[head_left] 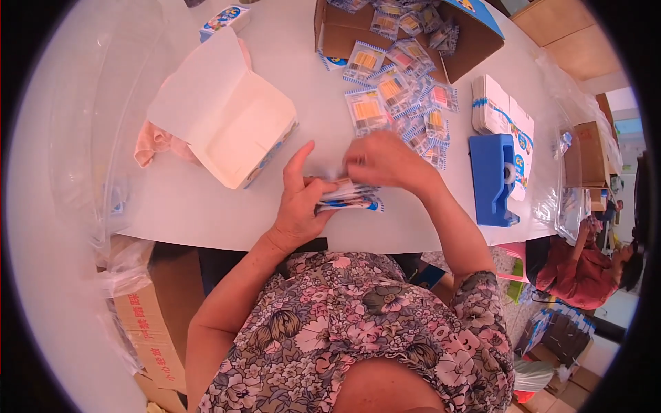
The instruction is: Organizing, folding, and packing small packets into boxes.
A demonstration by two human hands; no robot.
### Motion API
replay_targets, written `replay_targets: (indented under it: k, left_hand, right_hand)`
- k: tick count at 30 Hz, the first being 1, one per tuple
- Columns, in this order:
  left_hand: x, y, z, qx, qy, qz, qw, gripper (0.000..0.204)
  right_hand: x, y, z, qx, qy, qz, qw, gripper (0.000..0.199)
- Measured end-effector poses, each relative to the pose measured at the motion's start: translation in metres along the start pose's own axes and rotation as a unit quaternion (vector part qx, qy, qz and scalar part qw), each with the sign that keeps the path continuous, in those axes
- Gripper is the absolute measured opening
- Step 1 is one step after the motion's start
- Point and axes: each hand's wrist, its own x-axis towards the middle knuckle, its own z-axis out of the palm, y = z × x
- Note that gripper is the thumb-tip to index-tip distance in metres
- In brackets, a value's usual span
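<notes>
My left hand (301,202) is closed around a small stack of flat, clear packets (352,202) with blue-and-white edges, just above the table's near edge. Its thumb points up, away from the stack. Close over the stack's right end is my right hand (387,160), fingers curled together and slightly blurred. Whether a packet is pinched in it is hidden. Beyond my right hand lies a loose pile of similar packets (391,88) with yellow, pink and dark strips inside. To the left stands an open white carton (251,127), lid folded back, with no packets visible inside.
A tipped brown cardboard box (475,51) spills packets at the back. On the right are a blue tape dispenser (487,180) and folded white cartons (492,103). A small printed box (226,22) and pink cloth (153,146) lie left. Another person (585,272) sits far right.
</notes>
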Motion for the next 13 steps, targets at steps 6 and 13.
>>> replay_targets:
  k: [6, 13]
  left_hand:
    - [-0.008, -0.006, 0.006, -0.076, -0.087, -0.002, 0.993, 0.055]
    - [-0.007, -0.01, 0.002, -0.038, -0.112, 0.044, 0.992, 0.067]
  right_hand:
    - [0.023, 0.021, 0.013, -0.214, 0.356, 0.154, 0.896, 0.022]
    - [0.011, 0.043, 0.022, -0.207, 0.279, 0.135, 0.928, 0.019]
